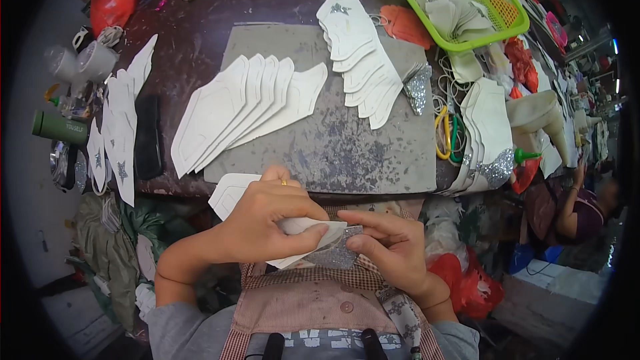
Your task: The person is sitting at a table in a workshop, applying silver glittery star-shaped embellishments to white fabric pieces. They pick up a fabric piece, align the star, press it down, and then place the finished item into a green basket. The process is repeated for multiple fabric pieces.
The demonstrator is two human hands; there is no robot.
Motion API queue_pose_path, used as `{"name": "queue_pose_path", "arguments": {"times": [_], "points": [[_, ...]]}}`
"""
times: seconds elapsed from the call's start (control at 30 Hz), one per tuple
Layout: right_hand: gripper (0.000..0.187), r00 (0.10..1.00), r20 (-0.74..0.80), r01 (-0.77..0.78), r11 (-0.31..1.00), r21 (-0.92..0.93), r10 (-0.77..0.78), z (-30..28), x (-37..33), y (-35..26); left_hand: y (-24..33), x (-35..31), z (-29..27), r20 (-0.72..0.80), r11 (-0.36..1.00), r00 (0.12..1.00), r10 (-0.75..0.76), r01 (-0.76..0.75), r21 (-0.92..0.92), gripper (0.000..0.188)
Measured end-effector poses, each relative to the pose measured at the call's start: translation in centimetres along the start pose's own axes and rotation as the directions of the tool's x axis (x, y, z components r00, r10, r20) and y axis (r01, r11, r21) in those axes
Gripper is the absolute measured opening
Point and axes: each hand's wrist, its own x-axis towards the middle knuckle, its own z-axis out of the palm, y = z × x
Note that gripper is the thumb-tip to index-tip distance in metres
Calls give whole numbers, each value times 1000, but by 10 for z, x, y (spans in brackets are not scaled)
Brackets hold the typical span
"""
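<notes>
My left hand (283, 217) is closed on a white cut shoe-upper piece (231, 190), whose far end sticks out to the left beyond my knuckles. At its near end lies a silver glitter patch (339, 252), overlapping the white edge. Thumb and fingers of my right hand (393, 247) pinch this glitter patch by its right side. Both hands are close together over my lap, just in front of the table's near edge. On the grey board (360, 153) ahead lie a fanned stack of white pieces (247, 110) and a second overlapping row (360, 60), its top piece bearing a glitter star.
Scissors with yellow and green handles (445, 135) lie right of the board, beside white pieces with glitter ends (490, 133). A green basket (460, 45) holds more white pieces at the back right. On the left are white star pieces (121, 137), a black case (148, 137) and a green tumbler (59, 127).
</notes>
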Motion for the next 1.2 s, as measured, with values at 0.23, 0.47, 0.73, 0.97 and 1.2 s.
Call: {"name": "queue_pose_path", "arguments": {"times": [0.23,0.47,0.73,0.97,1.2], "points": [[28,1000,-3,-30,999,37,31,1,-1,3,1,-2,5,-15,999,1000,-1,0,-40,5],[26,999,27,-30,999,37,29,0,-1,2,3,-6,6,-7,997,1000,-5,4,-74,7],[19,992,125,14,992,127,-30,-4,1,1,12,1,0,79,992,990,115,-111,-58,10],[15,997,65,-13,818,575,-29,-2,10,30,9,14,-10,-110,753,859,501,-369,545,22],[18,993,-80,-3,677,736,91,-1,-1,81,-41,-67,75,-328,947,930,-167,58,-317,42]]}}
